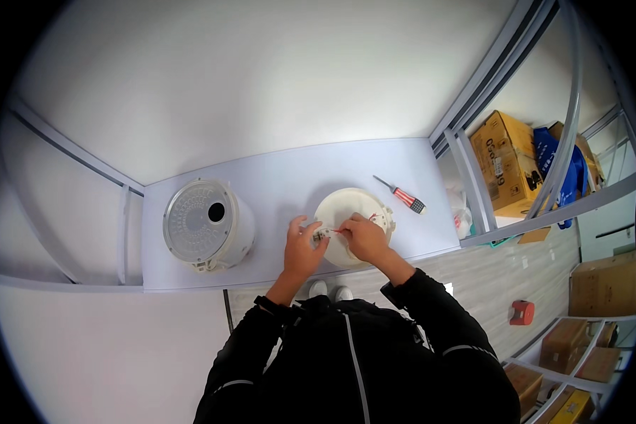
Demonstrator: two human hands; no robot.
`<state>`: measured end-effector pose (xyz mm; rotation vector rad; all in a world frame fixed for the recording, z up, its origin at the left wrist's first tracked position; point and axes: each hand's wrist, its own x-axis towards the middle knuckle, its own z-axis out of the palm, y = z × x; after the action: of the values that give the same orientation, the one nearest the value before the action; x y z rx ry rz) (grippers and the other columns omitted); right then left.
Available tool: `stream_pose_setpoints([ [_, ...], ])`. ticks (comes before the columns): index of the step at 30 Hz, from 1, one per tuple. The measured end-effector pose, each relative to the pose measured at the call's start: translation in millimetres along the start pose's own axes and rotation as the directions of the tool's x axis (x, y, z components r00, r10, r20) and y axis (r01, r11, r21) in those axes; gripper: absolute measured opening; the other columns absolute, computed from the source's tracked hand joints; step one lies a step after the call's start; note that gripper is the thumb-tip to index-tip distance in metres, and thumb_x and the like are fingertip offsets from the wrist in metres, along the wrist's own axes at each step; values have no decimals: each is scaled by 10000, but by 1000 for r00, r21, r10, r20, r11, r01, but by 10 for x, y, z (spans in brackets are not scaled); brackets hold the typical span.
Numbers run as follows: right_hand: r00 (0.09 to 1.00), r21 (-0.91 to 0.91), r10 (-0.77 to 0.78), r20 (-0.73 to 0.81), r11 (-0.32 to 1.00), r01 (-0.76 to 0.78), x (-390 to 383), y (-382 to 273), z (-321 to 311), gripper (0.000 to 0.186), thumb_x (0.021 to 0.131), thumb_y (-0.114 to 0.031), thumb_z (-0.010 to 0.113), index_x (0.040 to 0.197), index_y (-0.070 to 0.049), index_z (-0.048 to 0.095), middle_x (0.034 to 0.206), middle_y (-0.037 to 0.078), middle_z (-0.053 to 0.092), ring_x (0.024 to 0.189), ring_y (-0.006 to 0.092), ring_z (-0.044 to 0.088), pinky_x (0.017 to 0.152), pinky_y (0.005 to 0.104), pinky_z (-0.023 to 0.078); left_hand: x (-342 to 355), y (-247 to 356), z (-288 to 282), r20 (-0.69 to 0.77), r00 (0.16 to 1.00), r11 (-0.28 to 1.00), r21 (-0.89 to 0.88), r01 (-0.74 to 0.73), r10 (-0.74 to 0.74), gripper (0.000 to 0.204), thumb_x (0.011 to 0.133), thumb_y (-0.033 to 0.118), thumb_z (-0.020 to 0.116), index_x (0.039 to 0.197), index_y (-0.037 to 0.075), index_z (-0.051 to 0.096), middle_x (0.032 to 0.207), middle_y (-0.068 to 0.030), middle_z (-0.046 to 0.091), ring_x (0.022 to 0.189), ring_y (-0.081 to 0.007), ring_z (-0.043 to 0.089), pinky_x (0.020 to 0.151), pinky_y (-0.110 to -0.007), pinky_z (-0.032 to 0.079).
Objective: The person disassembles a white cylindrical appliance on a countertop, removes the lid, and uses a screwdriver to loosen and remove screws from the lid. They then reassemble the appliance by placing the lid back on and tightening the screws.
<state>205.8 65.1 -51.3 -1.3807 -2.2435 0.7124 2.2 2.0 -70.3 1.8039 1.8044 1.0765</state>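
A round cream-white cover lies on the table in front of me, with a bit of red wiring at its right rim. Over its left part, my left hand grips a small white electrical part between thumb and fingers. My right hand pinches a thin red wire that runs to this part. The fingertips of both hands are close together. To the right of the cover rests a screwdriver with a red, white and black handle.
At the table's left stands a white cylindrical appliance housing with a grey perforated metal disc and a dark round hole. Metal frame posts border the table. Cardboard boxes, a blue bag and a red stool are off to the right.
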Motion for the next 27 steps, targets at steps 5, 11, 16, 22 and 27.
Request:
stream_pose_setpoints([
  [5, 1000, -16, 1, -1, 1000, -1, 60, 38, 90, 101, 947, -188, 703, 975, -152, 794, 994, 60, 708, 937, 331, 729, 795, 476, 582, -6, -63, 116, 87, 990, 987, -113, 118, -108, 512, 856, 144, 832, 1341, 62, 690, 1442, -225, 544, 1265, -409, 600, 1082, -469, 512],
  [11, 1000, 11, 11, 20, 1000, -11, 90, 62, 102, 109, 945, -187, 697, 977, -165, 799, 990, 58, 722, 930, 331, 731, 793, 473, 580, -3, -134, 191, 130, 984, 974, -177, 142, -119, 507, 854, 118, 822, 1339, 59, 686, 1371, -240, 587, 1265, -429, 604, 1089, -474, 509],
  [16, 997, 72, 50, 50, 996, -54, 84, 82, 105, 116, 950, -188, 687, 980, -186, 799, 998, 59, 733, 930, 336, 731, 786, 468, 575, 3, -156, 199, 117, 988, 975, -186, 123, -103, 473, 846, 107, 825, 1302, 61, 710, 1342, -235, 606, 1245, -428, 616, 1076, -474, 518],
  [22, 998, 51, 34, 48, 998, -36, 89, 93, 93, 107, 936, -212, 716, 968, -216, 819, 970, 36, 737, 896, 321, 735, 755, 456, 576, 1, -175, 210, 92, 992, 980, -175, 100, -84, 422, 855, 99, 809, 1267, 62, 724, 1301, -222, 628, 1188, -425, 647, 1021, -472, 545],
  [27, 1000, 2, -13, 21, 1000, 13, 92, 120, 117, 92, 913, -229, 746, 930, -227, 836, 932, 16, 727, 824, 300, 733, 709, 442, 577, 25, -156, 206, 80, 990, 977, -170, 128, -116, 429, 822, 105, 842, 1239, 69, 749, 1242, -208, 660, 1158, -407, 662, 1014, -462, 550],
])
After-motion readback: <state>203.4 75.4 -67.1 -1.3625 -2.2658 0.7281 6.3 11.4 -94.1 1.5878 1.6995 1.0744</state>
